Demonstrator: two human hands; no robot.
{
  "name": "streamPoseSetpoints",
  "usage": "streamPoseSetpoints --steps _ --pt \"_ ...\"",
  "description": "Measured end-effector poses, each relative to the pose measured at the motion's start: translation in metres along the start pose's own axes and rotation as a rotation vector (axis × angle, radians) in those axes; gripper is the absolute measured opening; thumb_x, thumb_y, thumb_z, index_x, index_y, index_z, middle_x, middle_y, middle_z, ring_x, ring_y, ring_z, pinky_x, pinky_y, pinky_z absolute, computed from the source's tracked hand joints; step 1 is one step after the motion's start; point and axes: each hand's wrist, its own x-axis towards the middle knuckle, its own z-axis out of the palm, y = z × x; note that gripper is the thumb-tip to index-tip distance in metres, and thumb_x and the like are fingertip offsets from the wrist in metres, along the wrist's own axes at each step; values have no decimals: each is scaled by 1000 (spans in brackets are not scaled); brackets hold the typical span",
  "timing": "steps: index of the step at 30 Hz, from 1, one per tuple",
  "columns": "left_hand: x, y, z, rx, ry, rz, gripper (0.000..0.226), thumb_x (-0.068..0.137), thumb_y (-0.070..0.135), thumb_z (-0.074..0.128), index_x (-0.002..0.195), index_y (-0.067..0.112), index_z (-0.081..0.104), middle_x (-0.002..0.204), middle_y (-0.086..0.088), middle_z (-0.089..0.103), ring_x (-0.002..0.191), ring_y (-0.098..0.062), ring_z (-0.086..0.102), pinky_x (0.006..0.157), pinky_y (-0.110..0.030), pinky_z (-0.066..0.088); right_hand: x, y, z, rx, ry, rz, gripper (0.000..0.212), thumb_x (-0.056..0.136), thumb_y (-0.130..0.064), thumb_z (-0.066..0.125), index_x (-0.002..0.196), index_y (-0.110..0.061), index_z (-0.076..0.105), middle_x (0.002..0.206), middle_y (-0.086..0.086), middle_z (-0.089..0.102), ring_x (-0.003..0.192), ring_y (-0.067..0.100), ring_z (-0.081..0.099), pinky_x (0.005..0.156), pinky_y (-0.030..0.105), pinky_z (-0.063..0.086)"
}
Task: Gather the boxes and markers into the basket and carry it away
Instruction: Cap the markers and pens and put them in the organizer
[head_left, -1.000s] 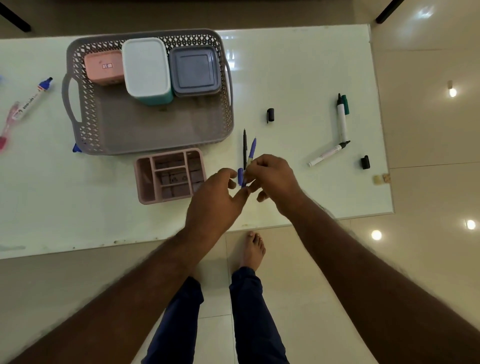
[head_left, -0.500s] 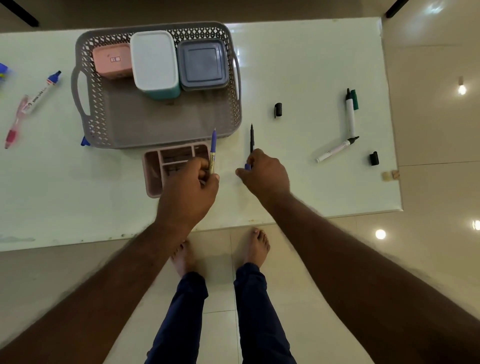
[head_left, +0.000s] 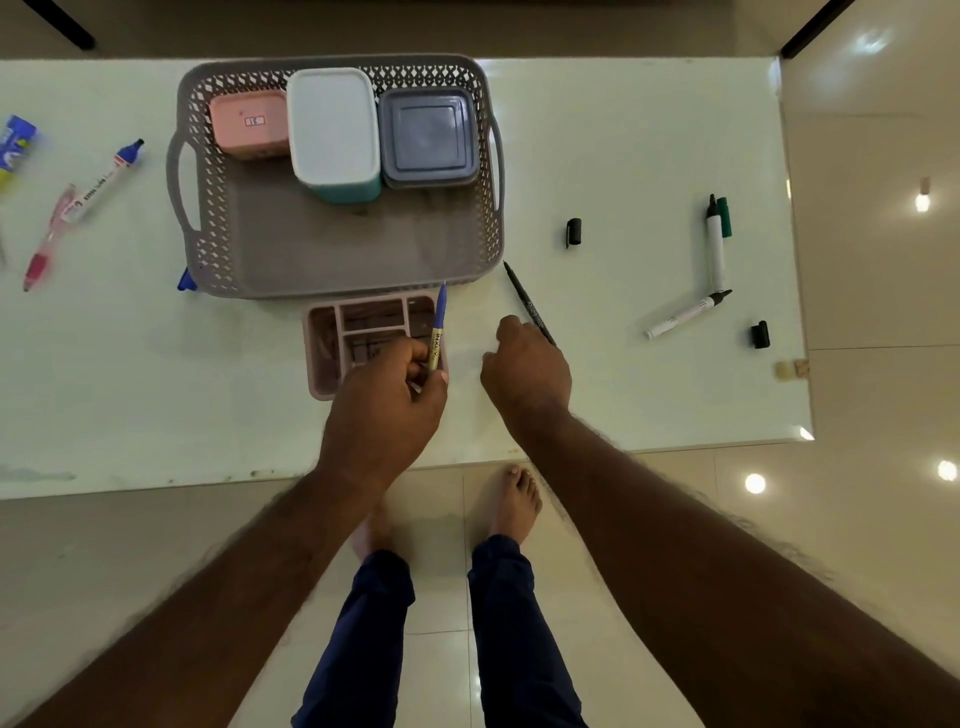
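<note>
Grey perforated plastic basket (head_left: 488, 228) sits mid-table; left hand (head_left: 387, 410) pinches a blue-capped gold marker (head_left: 437, 332), right hand (head_left: 524, 366) grips an uncapped thin black pen (head_left: 527, 301) that might smear ink.

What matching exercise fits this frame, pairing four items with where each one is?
Items:
1. grey-lidded box
2. blue-capped pen
3. thin black pen
4. pink organiser tray

Places:
A. in the left hand
B. on the table, just outside the basket's near wall
C. in the right hand
D. inside the basket, at its far right

Pairs: 1-D, 2-A, 3-C, 4-B
</note>
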Motion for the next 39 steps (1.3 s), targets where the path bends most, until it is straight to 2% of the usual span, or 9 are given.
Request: streamPoseSetpoints --steps 3,8,17,20,23,26,28,32,39 --pt "1 1 0 -4 -4 -3 19 92 31 63 106 17 62 81 10 65 68 -3 58 56 -13 36 -2 6 -1 71 84 82 27 90 -25 59 115 -16 57 113 4 61 91 24 65 72 40 59" --pt "1 1 1 -10 -12 -2 19 92 31 62 106 18 62 78 13 62 68 0 58 56 -13 36 -4 21 2 58 50 117 26 96 -29 55 118 -15 57 112 5 61 92 24 63 74 39 57" --pt "6 4 5 31 -44 9 17 93 30 62 105 18 62 79 15 57 64 2 53 57 -13 35 -3 22 -2 117 38 108 22 91 -19 53 112 -14 59 105 2 64 87 22 62 72 34 53" --pt "11 4 5 49 -45 5 16 92 29 60 104 19 63 80 13 63 66 -3 57 57 -19 39 -2 25 -10 324 67 119 24 89 -24 58 112 -18 62 102 -2 64 84 16 59 71 29 46" --pt "19 4 4 82 -44 4 15 92 29 57 104 21 63 80 10 66 67 -10 59 59 -24 39 6 22 -26 768 114 241 13 83 -24 66 97 -24 64 85 -6 67 75 17 65 70 35 55" --pt "25 4 4 116 -69 21 12 92 28 53 98 22 62 71 9 61 59 -9 53 53 -24 34 14 16 -50 1265 67 359 11 87 -12 70 96 -15 64 84 5 68 69 16 66 62 34 57" --pt "28 3 5 135 -87 28 12 91 28 51 95 22 61 68 7 59 58 -13 52 52 -26 36 16 12 -64 1492 -6 387 10 91 -10 68 100 -10 63 89 11 70 75 18 67 64 32 57" --pt "31 3 8 157 -106 48 11 91 27 49 91 22 59 68 4 58 62 -21 55 60 -37 50 17 3 -75 1547 -86 350 10 95 -18 64 102 -11 64 94 10 74 80 19 70 71 34 60" --pt "29 5 11 154 -109 76 17 95 26 48 103 18 61 79 3 63 66 -17 57 65 -35 52 11 -1 -72 1533 -169 323 8 97 -19 62 101 -12 63 90 9 76 78 23 73 68 37 61"
